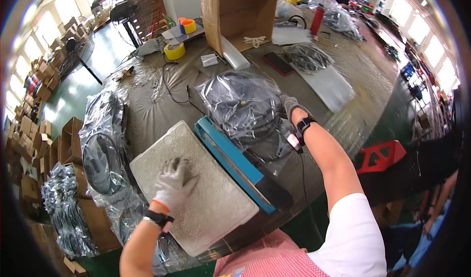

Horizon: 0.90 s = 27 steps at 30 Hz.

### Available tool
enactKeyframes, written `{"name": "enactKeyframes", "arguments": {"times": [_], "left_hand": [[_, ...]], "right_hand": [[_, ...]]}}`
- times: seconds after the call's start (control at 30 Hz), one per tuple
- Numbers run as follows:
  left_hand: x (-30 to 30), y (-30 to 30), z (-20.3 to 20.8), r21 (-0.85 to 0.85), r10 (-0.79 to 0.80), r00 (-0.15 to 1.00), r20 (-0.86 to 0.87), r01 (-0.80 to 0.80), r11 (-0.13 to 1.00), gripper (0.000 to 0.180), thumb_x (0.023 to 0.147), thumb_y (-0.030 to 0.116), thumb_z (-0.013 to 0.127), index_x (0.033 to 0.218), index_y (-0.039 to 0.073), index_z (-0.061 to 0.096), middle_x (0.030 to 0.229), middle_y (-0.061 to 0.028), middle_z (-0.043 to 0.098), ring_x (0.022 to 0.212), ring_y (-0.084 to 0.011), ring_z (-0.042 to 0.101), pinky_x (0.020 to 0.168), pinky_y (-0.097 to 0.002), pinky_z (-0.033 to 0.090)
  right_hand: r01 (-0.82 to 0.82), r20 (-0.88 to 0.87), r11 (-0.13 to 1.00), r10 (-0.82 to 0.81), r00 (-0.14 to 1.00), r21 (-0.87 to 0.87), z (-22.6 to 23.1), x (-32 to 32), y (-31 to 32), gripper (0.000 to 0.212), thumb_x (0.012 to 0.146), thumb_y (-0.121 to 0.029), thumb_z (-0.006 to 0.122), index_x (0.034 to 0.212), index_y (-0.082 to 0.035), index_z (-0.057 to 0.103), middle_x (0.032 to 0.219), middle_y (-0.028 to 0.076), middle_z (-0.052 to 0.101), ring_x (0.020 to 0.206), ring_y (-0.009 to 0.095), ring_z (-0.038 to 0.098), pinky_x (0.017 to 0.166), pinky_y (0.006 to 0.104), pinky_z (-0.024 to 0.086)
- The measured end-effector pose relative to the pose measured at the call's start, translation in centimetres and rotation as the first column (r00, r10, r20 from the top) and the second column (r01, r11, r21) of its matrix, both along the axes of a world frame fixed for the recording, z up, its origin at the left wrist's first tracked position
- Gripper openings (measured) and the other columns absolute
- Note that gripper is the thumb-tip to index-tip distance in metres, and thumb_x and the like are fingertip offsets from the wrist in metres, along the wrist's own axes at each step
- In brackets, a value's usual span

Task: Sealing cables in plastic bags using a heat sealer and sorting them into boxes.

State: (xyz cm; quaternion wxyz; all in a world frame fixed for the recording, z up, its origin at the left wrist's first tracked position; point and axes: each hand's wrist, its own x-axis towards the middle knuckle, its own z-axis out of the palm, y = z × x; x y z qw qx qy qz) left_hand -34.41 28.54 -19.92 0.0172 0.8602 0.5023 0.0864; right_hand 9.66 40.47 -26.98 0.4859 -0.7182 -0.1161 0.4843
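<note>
In the head view, a clear plastic bag holding a dark coiled cable (240,100) lies on the grey-covered worktop (167,113), beyond and to the right of the long teal metal bar-shaped device (230,154). The step in hand appears to be positioning this bag; the next move probably calls for a secure hold on its loose plastic edge.

The person's right hand (289,105), in a grey glove, reaches the bag's right side, beyond the device. Its fingers seem to touch the plastic — whether they grip it cannot be told. The left hand (174,184), in a pale grey glove, rests palm down on a pale, rough rectangular slab (221,211) left of the device — fingers extended, holding nothing.
</note>
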Motion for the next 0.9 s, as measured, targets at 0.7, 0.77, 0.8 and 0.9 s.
{"name": "enactKeyframes", "arguments": {"times": [0.7,0.77,0.8,0.9], "left_hand": [[0.0,14.1,12.2,-0.434,0.393,0.742,0.543,-0.153,0.888,0.056,0.085,0.054,0.050,0.098,0.003,0.065,0.085,-0.0130,0.065,0.082,-0.0213,0.061,0.077,-0.0325,0.046],[-0.9,12.1,15.8,-0.323,0.274,0.649,0.710,-0.046,0.945,0.059,0.087,0.054,0.049,0.117,0.004,0.057,0.108,-0.0115,0.061,0.099,-0.0178,0.056,0.085,-0.0314,0.045],[-0.8,11.1,17.3,-0.292,0.236,0.632,0.739,-0.016,0.956,0.061,0.089,0.054,0.048,0.126,0.006,0.052,0.120,-0.0100,0.057,0.106,-0.0165,0.054,0.090,-0.0312,0.044],[-1.5,8.7,17.5,-0.292,0.274,0.539,0.797,-0.054,0.955,0.067,0.090,0.056,0.046,0.135,0.007,0.042,0.128,-0.0127,0.051,0.113,-0.0199,0.051,0.095,-0.0346,0.041]], "right_hand": [[-0.908,0.910,0.060,-0.006,0.414,0.414,18.9,-9.9,11.0,0.045,0.078,-0.002,0.060,0.122,-0.004,0.053,0.096,0.009,0.063,0.084,0.026,0.059,0.083,0.0330,0.049],[-0.760,0.710,-0.055,0.406,0.576,0.648,25.0,-15.2,3.2,0.042,0.083,-0.006,0.058,0.124,0.000,0.051,0.102,0.015,0.064,0.094,0.028,0.062,0.087,0.0371,0.049],[-0.766,0.723,-0.062,0.387,0.572,0.640,28.3,-16.7,1.3,0.042,0.083,-0.006,0.058,0.124,0.000,0.051,0.102,0.015,0.064,0.094,0.028,0.062,0.087,0.0371,0.049],[-0.364,-0.189,0.225,0.973,0.132,0.904,35.6,-19.9,-5.0,0.034,0.087,-0.014,0.058,0.114,0.006,0.055,0.109,0.017,0.063,0.101,0.025,0.062,0.090,0.0377,0.051]]}}
